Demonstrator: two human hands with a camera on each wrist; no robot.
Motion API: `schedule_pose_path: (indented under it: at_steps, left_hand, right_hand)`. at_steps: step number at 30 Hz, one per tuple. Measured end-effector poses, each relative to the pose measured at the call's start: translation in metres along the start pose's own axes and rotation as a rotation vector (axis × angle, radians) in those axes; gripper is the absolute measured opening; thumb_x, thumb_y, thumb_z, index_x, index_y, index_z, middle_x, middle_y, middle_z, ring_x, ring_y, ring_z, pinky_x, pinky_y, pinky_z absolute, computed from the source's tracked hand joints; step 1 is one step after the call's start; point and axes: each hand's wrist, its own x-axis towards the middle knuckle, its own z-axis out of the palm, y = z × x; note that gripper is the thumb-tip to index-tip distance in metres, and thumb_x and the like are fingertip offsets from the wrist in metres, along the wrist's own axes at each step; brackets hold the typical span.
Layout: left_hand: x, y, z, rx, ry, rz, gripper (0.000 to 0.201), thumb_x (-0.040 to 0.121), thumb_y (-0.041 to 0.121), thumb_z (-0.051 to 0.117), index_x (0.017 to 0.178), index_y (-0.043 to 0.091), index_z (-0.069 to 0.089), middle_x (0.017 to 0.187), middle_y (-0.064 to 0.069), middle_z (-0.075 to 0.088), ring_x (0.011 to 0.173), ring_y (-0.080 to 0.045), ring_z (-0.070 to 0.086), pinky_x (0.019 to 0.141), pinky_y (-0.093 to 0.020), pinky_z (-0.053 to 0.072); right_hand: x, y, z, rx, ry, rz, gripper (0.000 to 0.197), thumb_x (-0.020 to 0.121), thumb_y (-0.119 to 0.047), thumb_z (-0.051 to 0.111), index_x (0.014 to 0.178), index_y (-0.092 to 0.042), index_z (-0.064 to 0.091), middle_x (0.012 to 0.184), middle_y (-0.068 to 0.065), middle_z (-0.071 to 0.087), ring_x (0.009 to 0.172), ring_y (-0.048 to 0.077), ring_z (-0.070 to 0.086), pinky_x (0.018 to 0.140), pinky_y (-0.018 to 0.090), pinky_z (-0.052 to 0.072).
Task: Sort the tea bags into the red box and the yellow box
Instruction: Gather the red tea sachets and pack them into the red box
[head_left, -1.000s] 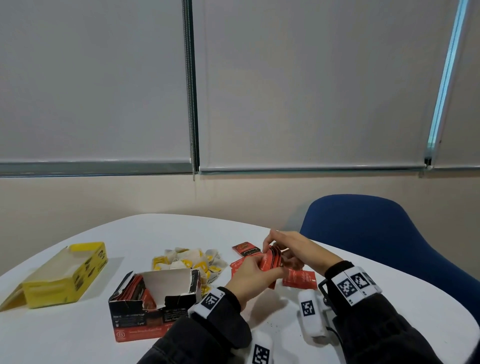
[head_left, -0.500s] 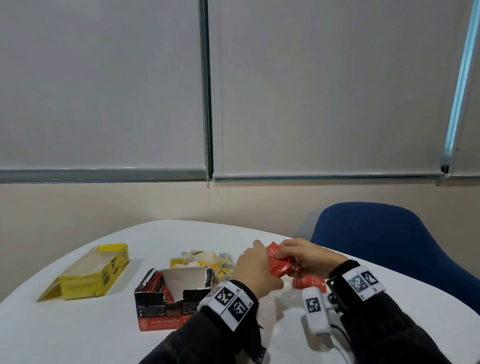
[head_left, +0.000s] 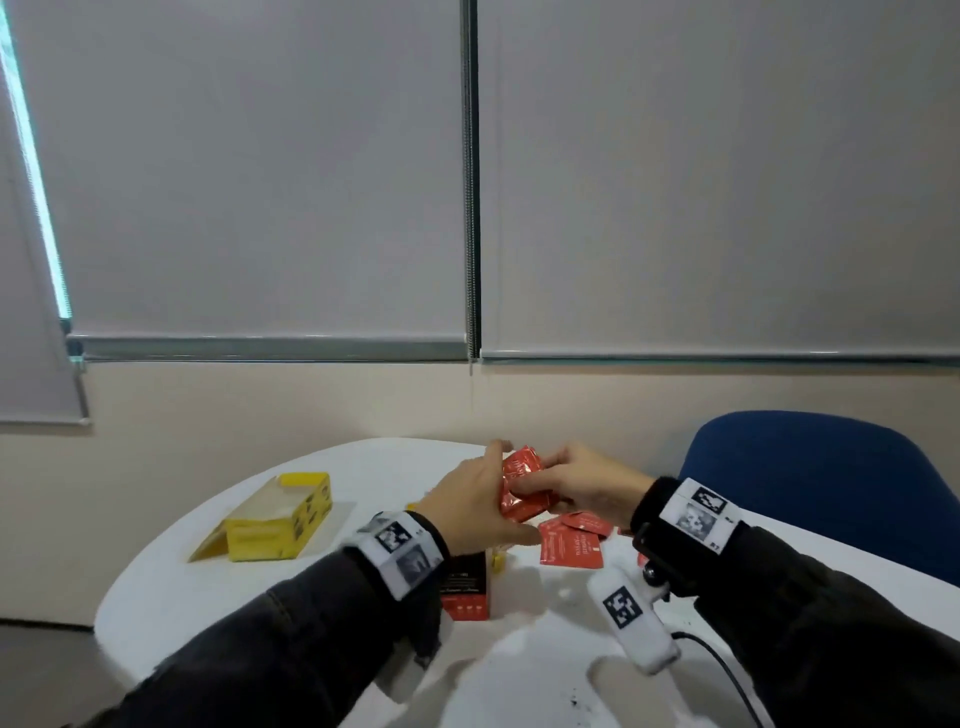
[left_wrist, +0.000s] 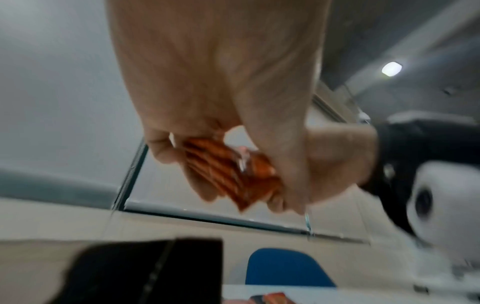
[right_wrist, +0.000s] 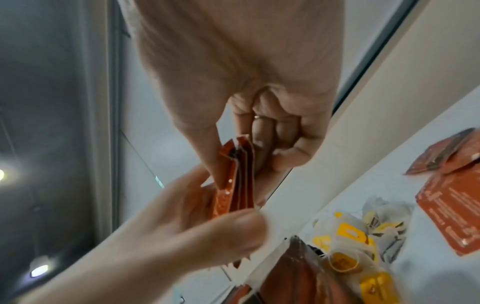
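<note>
A: Where are the red tea bags now?
B: A small stack of red tea bag sachets (head_left: 522, 491) is held up above the white table (head_left: 249, 587), btw both hands. The left hand (head_left: 470, 506) has its fingers and thumb curled around the stack from one side. The right hand (head_left: 582, 486) pinches the same stack from the other side; in the right wrist view the thumb and fingers press on the sachets' edges.
A: And the boxes?
B: The red box (head_left: 465, 587) stands under the left wrist, mostly hidden. The yellow box (head_left: 275, 519) lies open, well apart to the left.
A: Other bags?
B: Loose red sachets (head_left: 569, 543) lie on the table below the hands. Yellow-tagged tea bags (right_wrist: 363, 232) are piled just beside the red box.
</note>
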Motion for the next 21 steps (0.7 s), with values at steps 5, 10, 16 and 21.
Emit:
schedule_pose_path:
  at_steps: [5,10,16,21]
  left_hand:
    - [-0.018,-0.057,-0.048,-0.117,-0.142,-0.149,0.132,0.046,0.072,0.076,0.152,0.029,0.01,0.145,0.004,0.033,0.13,-0.009,0.037,0.11,-0.029,0.033]
    - [-0.038,-0.11,-0.065,0.003,-0.511,-0.394,0.129,0.047,0.065,0.079,0.152,0.033,0.01,0.156,0.009,0.024,0.143,-0.01,0.024,0.117,-0.036,0.025]
    - [-0.05,-0.106,-0.048,-0.086,-0.399,-0.372,0.093,0.073,0.035,0.079,0.149,0.027,0.026,0.136,0.008,0.049,0.127,-0.008,0.046,0.11,-0.028,0.036]
    - [-0.055,-0.089,-0.04,-0.037,-0.291,-0.3,0.097,0.065,0.048,0.083,0.146,0.032,0.03,0.122,0.007,0.057,0.114,-0.009,0.055,0.103,-0.028,0.042]
  right_hand:
    - [0.008,-0.004,0.01,-0.189,0.092,-0.039,0.023,0.083,-0.016,0.075,0.098,0.001,0.072,0.073,0.001,0.066,0.052,0.004,0.052,0.046,0.012,0.04]
    - [0.014,-0.004,0.026,-0.217,0.06,-0.058,0.018,0.082,-0.02,0.075,0.097,-0.01,0.074,0.091,0.003,0.073,0.078,0.012,0.063,0.072,0.026,0.049]
    - [0.013,-0.01,0.046,-0.418,0.023,-0.153,0.013,0.084,-0.021,0.072,0.094,-0.013,0.073,0.095,0.005,0.074,0.081,0.015,0.066,0.069,0.023,0.049]
    - [0.011,-0.017,0.058,-0.788,0.038,-0.164,0.019,0.08,-0.017,0.066,0.076,0.002,0.066,0.076,0.016,0.068,0.059,0.02,0.054,0.05,0.026,0.041]
